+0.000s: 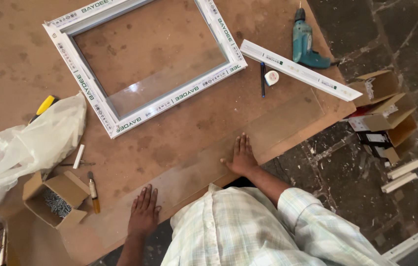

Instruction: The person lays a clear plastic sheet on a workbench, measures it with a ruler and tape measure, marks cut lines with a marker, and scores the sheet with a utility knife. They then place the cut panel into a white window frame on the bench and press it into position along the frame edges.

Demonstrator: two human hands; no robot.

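head view: both hands rest flat, fingers spread, on a clear glass pane lying on the desk. left hand presses the pane's near-left end; right hand presses near its middle. neither grip pinches anything. the pane's long axis runs diagonally from lower left to upper right, along the desk's near edge, its far end beyond the right hand, which is the nearer one. the white window frame lies well apart, further in. a loose white profile strip, marker and tape measure lie near the pane's far end. open desk shows between pane and frame; a box of screws sits left
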